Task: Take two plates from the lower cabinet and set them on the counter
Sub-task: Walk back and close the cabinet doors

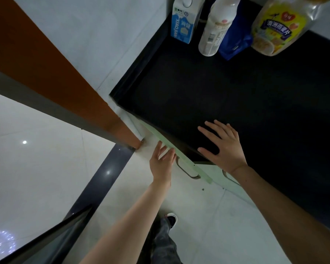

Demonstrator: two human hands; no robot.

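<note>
I look down on a black counter [236, 92]. Below its front edge a pale green lower cabinet door [191, 168] with a metal handle [187, 171] stands slightly ajar. My left hand [162, 162] is open, its fingertips touching the top edge of that door. My right hand [223, 145] hovers spread flat over the counter's front edge, holding nothing. No plates are visible; the cabinet's inside is hidden.
At the counter's back stand a blue-white milk carton [183, 23], a white bottle [215, 27], a blue pouch [234, 42] and a yellow-labelled oat bag [278, 27]. A brown panel [46, 63] runs along the left. My shoe [171, 219] is on the tiled floor below.
</note>
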